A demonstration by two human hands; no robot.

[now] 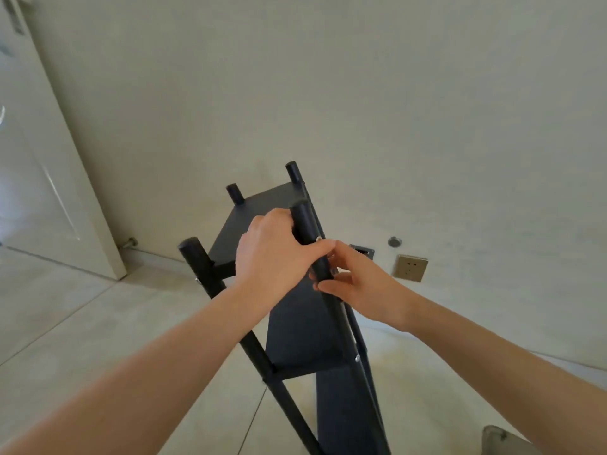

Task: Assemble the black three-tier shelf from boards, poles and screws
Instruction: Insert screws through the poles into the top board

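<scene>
The black shelf (305, 326) stands upright on the floor before me, with three boards fixed between four black poles. My left hand (272, 257) grips the near right pole (303, 221) just below its top. My right hand (358, 284) curls its fingers at the same pole a little lower, by a small silver screw (318, 239); whether it holds a screw or tool is hidden. The near left pole (200, 261) and two far pole tops (235, 193) stick up above the top board (262, 211).
A pale wall rises behind the shelf with a socket (410, 267) and a round fitting (394, 242) low down. A white door (49, 178) stands at the left with a door stop (129, 242). A grey object (502, 441) shows at the bottom right. The floor is light tile.
</scene>
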